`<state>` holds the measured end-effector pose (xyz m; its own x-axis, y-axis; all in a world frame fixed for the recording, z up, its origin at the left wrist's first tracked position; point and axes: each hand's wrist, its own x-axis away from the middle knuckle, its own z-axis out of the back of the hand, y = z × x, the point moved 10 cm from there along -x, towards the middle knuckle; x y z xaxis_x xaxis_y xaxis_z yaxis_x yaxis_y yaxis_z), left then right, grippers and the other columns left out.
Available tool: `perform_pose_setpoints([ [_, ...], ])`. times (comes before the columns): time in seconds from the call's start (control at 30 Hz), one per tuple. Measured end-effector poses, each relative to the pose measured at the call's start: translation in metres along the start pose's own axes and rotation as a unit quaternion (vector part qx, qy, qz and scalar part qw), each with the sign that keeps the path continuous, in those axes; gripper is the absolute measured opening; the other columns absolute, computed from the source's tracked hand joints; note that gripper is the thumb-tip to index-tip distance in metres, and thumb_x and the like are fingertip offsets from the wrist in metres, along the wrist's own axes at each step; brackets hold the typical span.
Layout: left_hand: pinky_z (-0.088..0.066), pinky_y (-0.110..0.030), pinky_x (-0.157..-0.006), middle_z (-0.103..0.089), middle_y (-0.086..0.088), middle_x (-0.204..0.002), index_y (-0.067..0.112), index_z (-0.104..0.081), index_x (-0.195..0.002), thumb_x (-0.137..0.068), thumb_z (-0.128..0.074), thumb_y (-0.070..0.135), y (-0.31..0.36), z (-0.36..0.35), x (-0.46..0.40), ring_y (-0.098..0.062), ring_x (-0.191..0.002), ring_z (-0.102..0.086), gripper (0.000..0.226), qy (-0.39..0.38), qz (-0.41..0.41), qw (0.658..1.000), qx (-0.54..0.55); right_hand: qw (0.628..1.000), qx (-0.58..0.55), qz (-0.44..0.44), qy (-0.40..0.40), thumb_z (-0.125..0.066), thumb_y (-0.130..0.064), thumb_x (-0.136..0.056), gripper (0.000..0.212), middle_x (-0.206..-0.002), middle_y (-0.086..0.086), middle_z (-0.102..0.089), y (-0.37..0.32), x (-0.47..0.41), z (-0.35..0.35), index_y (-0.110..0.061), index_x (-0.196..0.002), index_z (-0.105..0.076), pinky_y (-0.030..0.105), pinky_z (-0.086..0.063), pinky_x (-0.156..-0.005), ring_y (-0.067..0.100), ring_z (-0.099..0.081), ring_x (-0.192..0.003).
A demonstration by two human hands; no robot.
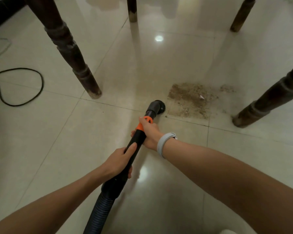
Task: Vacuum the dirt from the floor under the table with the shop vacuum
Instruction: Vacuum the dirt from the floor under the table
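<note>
A patch of brown dirt (192, 98) lies on the pale tiled floor (57, 132), with a small white scrap (201, 97) in it. The black vacuum wand (135, 142) with an orange collar (147, 119) ends in a round brush nozzle (159, 106), which sits just left of the dirt. My right hand (150, 132) grips the wand by the orange collar. My left hand (120, 160) grips the wand lower down, above the ribbed hose (101, 205).
Dark wooden table legs stand around: one at the left (71, 53), one at the right (267, 102), two thinner ones at the back (133, 10) (242, 15). A black power cord (24, 86) loops on the floor at the left.
</note>
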<state>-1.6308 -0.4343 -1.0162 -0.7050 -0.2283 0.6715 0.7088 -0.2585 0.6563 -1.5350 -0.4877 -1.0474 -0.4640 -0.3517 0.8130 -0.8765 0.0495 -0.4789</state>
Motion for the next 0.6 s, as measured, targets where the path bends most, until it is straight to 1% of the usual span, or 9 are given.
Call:
perform_pose_setpoints([
  [0.2,-0.048,-0.026,-0.05,-0.06,-0.005,-0.049,0.01,-0.046,-0.077,-0.097,-0.033,0.048,0.004,-0.014,0.003,-0.021,-0.045,-0.059,0.045,-0.017,-0.004,0.999,-0.026,1.0,-0.002,-0.016,0.014,-0.053,-0.03,-0.096,0.033,-0.087,0.015,-0.051,0.003,0.008,0.021,-0.009,-0.116,-0.039,0.038,-0.054,-0.06,0.025,-0.057,-0.062],
  [0.3,-0.049,-0.028,-0.052,-0.06,-0.005,-0.049,0.008,-0.047,-0.078,-0.098,-0.033,0.049,0.005,-0.015,0.003,-0.021,-0.045,-0.059,0.047,-0.022,-0.008,0.999,-0.032,1.0,-0.008,-0.022,0.005,-0.055,-0.031,-0.095,0.034,-0.085,0.013,-0.051,0.006,0.012,0.02,-0.009,-0.117,-0.041,0.039,-0.054,-0.067,0.025,-0.056,-0.063],
  [0.4,-0.049,-0.028,-0.053,-0.06,-0.008,-0.05,0.007,-0.048,-0.077,-0.098,-0.032,0.049,0.008,-0.016,0.003,-0.024,-0.047,-0.06,0.049,-0.028,-0.009,0.999,-0.028,1.0,0.014,-0.023,-0.002,-0.052,-0.029,-0.096,0.03,-0.08,0.01,-0.049,0.005,0.015,0.018,-0.009,-0.117,-0.041,0.038,-0.051,-0.074,0.022,-0.054,-0.064],
  [0.5,-0.049,-0.027,-0.053,-0.059,-0.011,-0.052,0.005,-0.049,-0.075,-0.098,-0.032,0.049,0.015,-0.016,-0.001,-0.027,-0.05,-0.06,0.052,-0.033,-0.01,0.999,-0.025,0.999,0.039,-0.013,0.013,-0.048,-0.03,-0.098,0.026,-0.08,0.01,-0.049,-0.006,0.015,0.019,-0.01,-0.112,-0.039,0.038,-0.05,-0.076,0.021,-0.054,-0.064],
  [0.6,-0.049,-0.028,-0.053,-0.058,-0.012,-0.053,0.004,-0.049,-0.075,-0.098,-0.032,0.049,0.022,-0.017,-0.005,-0.027,-0.049,-0.059,0.052,-0.041,-0.01,0.999,-0.016,0.998,0.048,-0.012,0.025,-0.046,-0.032,-0.098,0.027,-0.08,0.01,-0.05,-0.014,0.015,0.023,-0.009,-0.111,-0.039,0.04,-0.05,-0.078,0.021,-0.055,-0.066],
])
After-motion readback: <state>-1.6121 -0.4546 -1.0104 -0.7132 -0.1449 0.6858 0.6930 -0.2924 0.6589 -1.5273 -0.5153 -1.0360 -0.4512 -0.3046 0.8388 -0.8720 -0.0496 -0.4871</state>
